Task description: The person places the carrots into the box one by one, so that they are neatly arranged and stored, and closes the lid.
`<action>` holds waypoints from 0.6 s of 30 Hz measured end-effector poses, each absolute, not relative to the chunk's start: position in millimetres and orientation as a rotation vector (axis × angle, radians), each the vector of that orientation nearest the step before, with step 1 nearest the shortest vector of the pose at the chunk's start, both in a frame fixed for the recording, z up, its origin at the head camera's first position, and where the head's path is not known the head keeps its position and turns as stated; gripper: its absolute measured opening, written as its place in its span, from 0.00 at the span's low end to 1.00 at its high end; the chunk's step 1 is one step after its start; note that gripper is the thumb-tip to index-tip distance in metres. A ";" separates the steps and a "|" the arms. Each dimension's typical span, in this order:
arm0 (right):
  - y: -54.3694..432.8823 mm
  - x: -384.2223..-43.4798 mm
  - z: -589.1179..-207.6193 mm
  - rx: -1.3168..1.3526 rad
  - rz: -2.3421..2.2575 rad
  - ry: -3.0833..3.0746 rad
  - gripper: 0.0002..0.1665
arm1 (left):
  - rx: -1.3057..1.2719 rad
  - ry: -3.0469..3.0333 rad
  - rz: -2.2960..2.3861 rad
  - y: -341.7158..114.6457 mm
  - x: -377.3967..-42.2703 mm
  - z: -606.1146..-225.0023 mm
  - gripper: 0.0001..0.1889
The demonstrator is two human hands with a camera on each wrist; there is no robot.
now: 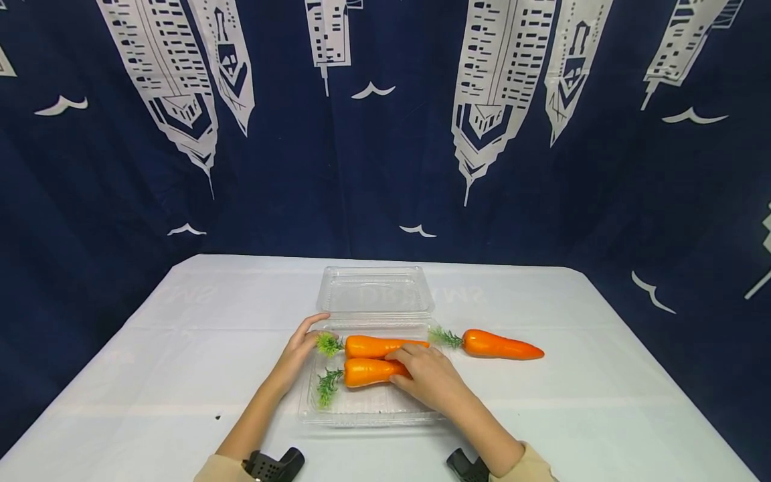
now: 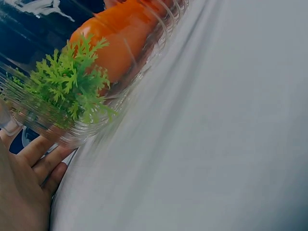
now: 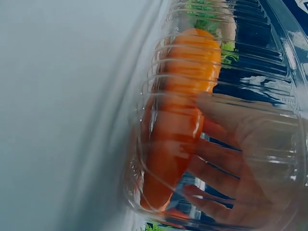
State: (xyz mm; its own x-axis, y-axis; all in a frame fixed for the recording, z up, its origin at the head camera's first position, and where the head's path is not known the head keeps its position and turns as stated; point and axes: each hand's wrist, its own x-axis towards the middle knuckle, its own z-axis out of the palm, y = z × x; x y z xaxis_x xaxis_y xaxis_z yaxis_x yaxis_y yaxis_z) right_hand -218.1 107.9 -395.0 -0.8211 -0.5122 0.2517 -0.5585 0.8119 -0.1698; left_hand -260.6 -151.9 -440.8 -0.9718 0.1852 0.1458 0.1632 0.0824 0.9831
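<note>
Two orange carrots with green tops lie side by side in a clear plastic box (image 1: 385,410): the far carrot (image 1: 367,347) and the near carrot (image 1: 363,373). My right hand (image 1: 430,376) reaches in over their right ends and grips the near carrot, thumb on its near side; through the box wall the right wrist view shows the fingers behind this carrot (image 3: 180,110). At the box's left side, my left hand (image 1: 299,345) touches the wall with fairly straight fingers, close to the far carrot's leafy top (image 2: 72,82). A third carrot (image 1: 500,345) lies on the table right of the box.
The box's hinged lid (image 1: 375,289) lies folded back, away from me. A white cloth (image 1: 602,415) covers the table, with a small dark speck (image 1: 218,417) on the left. Behind the table hangs a dark blue curtain (image 1: 373,167) with white building prints.
</note>
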 end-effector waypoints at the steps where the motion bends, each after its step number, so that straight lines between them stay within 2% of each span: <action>1: 107.9 -218.2 -395.2 0.835 0.362 -2.802 0.18 | 0.372 2.298 2.085 -151.9 -260.4 -440.9 0.22; 18: 108.2 -219.4 -390.9 0.783 0.420 -2.717 0.12 | 0.426 2.309 2.058 -154.6 -260.7 -441.9 0.21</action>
State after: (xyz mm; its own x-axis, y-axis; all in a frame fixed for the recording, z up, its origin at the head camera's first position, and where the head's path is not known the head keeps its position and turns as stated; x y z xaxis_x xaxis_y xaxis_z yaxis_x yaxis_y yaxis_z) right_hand -219.4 108.2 -390.9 -0.8131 -0.4694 0.3441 -0.5514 0.8107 -0.1970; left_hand -260.7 -154.6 -441.9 -0.9626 0.2144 0.1657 0.1891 0.0937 0.9775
